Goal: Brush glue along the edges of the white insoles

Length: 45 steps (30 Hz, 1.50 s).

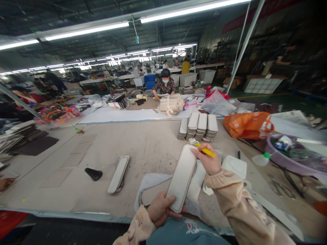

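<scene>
Worktable (143,136): spans near scene. Orange plastic bag (245,124): far right. Panel stacks (201,122): four, side by side, just left of bag. White rectangular panel (180,177): near, tilted, raised above worktable, in my left hand (160,206). Left fingers closed on panel's near end, thumb on upper face. My right hand (209,160): fingers closed on yellow-handled brush (208,151), at panel's far end; contact with panel cannot be told.

Head cam looks from just abv & behind L grip (162,208) & R grip (209,160), fwd/dn over bench (148,141) (wide view, reaching well past both).
</scene>
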{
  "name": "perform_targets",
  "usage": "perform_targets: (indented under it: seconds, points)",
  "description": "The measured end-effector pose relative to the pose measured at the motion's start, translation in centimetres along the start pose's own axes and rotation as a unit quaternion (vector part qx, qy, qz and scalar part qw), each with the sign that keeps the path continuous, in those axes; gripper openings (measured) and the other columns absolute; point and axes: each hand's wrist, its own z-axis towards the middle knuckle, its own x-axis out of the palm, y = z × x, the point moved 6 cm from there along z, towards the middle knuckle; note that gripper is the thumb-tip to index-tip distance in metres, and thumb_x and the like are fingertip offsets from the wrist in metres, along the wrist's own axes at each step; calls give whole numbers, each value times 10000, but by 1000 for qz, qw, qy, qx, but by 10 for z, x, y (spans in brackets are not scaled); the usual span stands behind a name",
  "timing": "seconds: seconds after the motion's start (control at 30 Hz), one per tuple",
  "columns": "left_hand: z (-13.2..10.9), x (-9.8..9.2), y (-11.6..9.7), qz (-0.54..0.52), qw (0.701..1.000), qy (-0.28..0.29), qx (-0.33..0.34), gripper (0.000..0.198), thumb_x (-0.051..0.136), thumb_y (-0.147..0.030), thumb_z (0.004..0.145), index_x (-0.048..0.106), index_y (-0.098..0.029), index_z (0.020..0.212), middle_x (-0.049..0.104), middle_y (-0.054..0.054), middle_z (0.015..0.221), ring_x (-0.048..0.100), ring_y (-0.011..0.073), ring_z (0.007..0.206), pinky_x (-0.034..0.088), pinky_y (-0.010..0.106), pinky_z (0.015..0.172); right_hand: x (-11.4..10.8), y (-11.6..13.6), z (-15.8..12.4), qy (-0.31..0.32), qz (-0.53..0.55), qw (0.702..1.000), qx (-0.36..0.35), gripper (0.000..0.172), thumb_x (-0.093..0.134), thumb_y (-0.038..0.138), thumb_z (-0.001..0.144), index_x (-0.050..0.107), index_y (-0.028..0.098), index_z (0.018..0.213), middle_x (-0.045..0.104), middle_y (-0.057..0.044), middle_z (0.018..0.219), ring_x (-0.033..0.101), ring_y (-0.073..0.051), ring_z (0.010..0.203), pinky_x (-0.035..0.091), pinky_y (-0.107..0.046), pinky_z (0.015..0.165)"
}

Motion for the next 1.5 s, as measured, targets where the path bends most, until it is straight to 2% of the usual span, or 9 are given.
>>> perform_targets:
  seconds: [0.3, 0.5, 0.63, 0.87, 1.0, 1.17, 1.33, 1.43, 1.5]
  points:
    - [-2, -4, 0, 16, 1000, -17, 2, 514, 737, -433, 718, 616, -88, 1079, 707, 132, 853, 697, 235, 732, 537, 289, 590, 2, -7, -1, 11, -7, 1000, -5, 422, 810, 459, 611, 484, 240, 766, 478, 59, 640, 441, -123, 556, 395, -256, 505]
    - [-1, -10, 1, 27, 999, -25, 8, 444, 743, -449, 702, 633, -140, 1001, 699, 100, 831, 690, 234, 734, 515, 277, 564, 11, 0, -3, 20, 4, 1000, -9, 440, 795, 502, 614, 465, 248, 757, 450, 68, 607, 421, -120, 525, 387, -254, 479]
    - [-1, -15, 1, 36, 999, -24, 12, 429, 744, -458, 702, 624, -156, 982, 697, 87, 835, 689, 236, 743, 507, 286, 578, 17, 6, -4, 27, 2, 999, -20, 423, 794, 468, 629, 464, 244, 768, 435, 72, 603, 410, -116, 531, 378, -248, 492]
    - [-4, -25, 0, 39, 999, -26, 18, 416, 711, -459, 742, 595, -169, 1018, 703, 82, 853, 689, 229, 749, 516, 306, 607, 27, 9, -3, 77, 11, 996, -39, 368, 779, 411, 675, 481, 243, 810, 488, 58, 654, 452, -128, 594, 395, -257, 552]
    - [-7, -30, -3, 54, 998, -36, 25, 443, 722, -479, 720, 604, -154, 997, 701, 87, 830, 682, 223, 712, 515, 295, 574, 29, 12, -3, 52, -18, 997, -45, 385, 790, 431, 647, 476, 232, 749, 492, 58, 650, 451, -125, 586, 392, -254, 558]
    - [-15, -42, -13, 83, 996, -32, 26, 545, 726, -528, 686, 620, -139, 1053, 699, 86, 819, 677, 227, 700, 497, 277, 538, 36, 6, -7, 39, -33, 998, -37, 396, 778, 472, 645, 480, 230, 743, 489, 57, 645, 445, -122, 577, 382, -243, 537]
    - [-26, -52, -32, 90, 993, 50, 49, 627, 735, -568, 651, 661, -93, 1054, 711, 104, 812, 669, 224, 731, 469, 267, 604, 57, -3, -20, 65, -11, 998, -14, 408, 796, 465, 628, 492, 229, 764, 509, 57, 662, 476, -120, 589, 402, -239, 550]
    - [-22, -64, -50, 56, 996, 16, 74, 599, 616, -634, 729, 696, -87, 961, 715, 112, 798, 667, 240, 775, 475, 296, 657, 75, -8, -26, 82, 12, 997, 8, 392, 806, 421, 637, 498, 232, 787, 535, 57, 675, 505, -122, 614, 418, -236, 568]
    - [-15, -69, -59, 55, 996, -8, 73, 562, 626, -619, 727, 705, -92, 905, 710, 101, 746, 660, 231, 735, 477, 307, 668, 88, -11, -28, 91, 9, 996, 13, 389, 812, 407, 634, 505, 229, 793, 554, 53, 682, 516, -123, 620, 425, -235, 568]
